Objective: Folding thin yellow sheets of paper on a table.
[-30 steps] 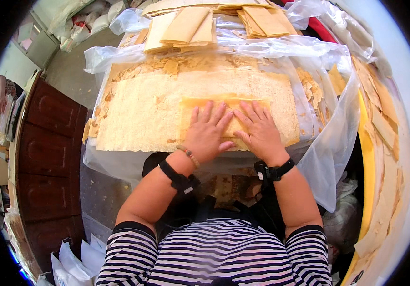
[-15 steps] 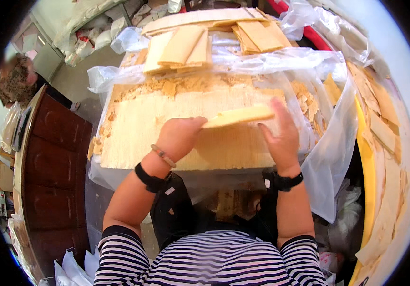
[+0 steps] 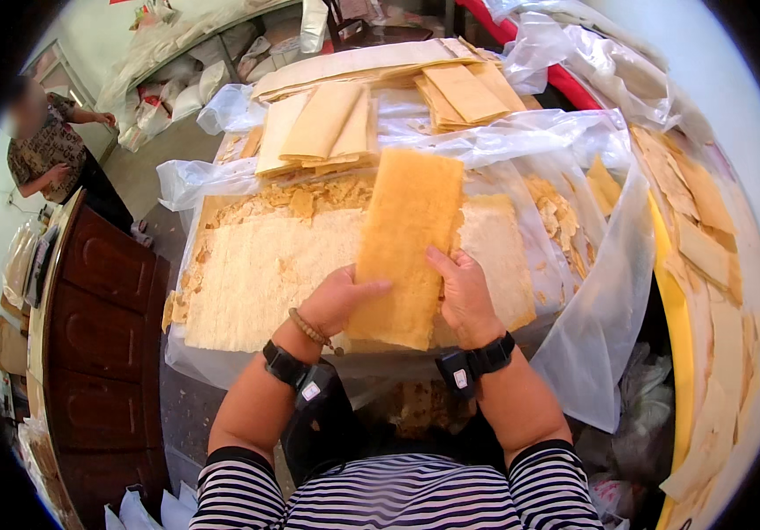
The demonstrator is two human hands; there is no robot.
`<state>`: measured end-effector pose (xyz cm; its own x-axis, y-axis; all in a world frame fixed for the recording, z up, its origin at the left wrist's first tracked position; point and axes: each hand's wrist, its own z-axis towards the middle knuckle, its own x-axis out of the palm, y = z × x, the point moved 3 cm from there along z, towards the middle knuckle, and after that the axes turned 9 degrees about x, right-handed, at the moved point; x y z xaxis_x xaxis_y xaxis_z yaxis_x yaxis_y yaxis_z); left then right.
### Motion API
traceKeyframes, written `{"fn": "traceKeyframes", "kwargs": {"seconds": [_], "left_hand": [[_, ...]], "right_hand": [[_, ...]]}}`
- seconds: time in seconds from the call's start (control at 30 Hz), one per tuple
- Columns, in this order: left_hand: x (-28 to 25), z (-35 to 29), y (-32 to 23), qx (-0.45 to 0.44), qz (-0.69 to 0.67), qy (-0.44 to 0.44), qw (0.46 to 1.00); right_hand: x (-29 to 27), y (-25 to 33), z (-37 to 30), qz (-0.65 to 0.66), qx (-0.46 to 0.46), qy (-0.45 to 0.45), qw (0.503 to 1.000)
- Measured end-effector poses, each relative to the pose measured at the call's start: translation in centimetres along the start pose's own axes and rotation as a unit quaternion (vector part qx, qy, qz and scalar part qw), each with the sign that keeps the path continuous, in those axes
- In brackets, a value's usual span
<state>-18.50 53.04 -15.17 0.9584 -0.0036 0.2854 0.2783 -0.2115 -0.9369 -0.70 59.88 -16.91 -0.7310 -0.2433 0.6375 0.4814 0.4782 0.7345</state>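
My left hand [image 3: 342, 303] grips the left edge of a golden-yellow folded sheet [image 3: 411, 234], its thumb lying across the front. The sheet is a long, flat rectangle that looks like dried tofu skin. On the opposite edge my right hand [image 3: 466, 290] pinches it, thumb in front and the other fingers partly hidden behind. Held up and tilted, the sheet covers part of a broad pale sheet stack [image 3: 265, 291] on the table. Crumbled flakes [image 3: 305, 199] lie along that stack's far edge.
Folded sheets [image 3: 331, 124] are piled behind, with another pile [image 3: 468, 93] to their right. Clear plastic film [image 3: 592, 309] drapes over the table's right side. A dark wooden cabinet [image 3: 102, 336] stands left; beyond it is another person [image 3: 53, 155]. More sheets [image 3: 707, 252] lie far right.
The folded sheet has turned from nearly edge-on to upright with its broad face showing. My right hand has moved left, closing onto its edge. The person at left now faces this way.
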Motion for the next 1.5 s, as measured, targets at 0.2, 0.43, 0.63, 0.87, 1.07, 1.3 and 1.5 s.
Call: {"fn": "traceKeyframes", "kwargs": {"seconds": [0.2,0.43,0.63,0.87,1.07,1.3,1.5], "left_hand": [[-0.6,2.2,-0.2,0.065,0.063,0.02,0.996],[-4.7,8.4,-8.7,0.149,0.151,0.022,0.977],[-17.9,18.8,-17.3,0.139,0.199,-0.077,0.967],[-15.9,19.9,-15.8,0.162,0.79,-0.293,0.513],[2.7,4.2,-3.1,0.345,0.617,0.114,0.698],[6.3,-1.1,2.9,0.315,0.726,0.118,0.599],[3.9,0.5,0.4,0.206,0.509,0.063,0.833]], "right_hand": [[-1.0,0.1,0.1,-0.004,-0.029,-0.069,0.997],[0.4,3.8,-0.5,-0.028,-0.097,-0.033,0.994],[-2.8,5.0,0.8,-0.122,-0.142,-0.095,0.978],[-5.1,8.3,0.2,-0.105,-0.177,-0.164,0.965],[-6.9,11.2,-4.3,0.041,-0.193,-0.157,0.968],[-5.7,8.8,-12.6,0.025,-0.179,-0.111,0.977],[-7.9,2.8,-16.0,-0.054,0.043,-0.104,0.992]]}}
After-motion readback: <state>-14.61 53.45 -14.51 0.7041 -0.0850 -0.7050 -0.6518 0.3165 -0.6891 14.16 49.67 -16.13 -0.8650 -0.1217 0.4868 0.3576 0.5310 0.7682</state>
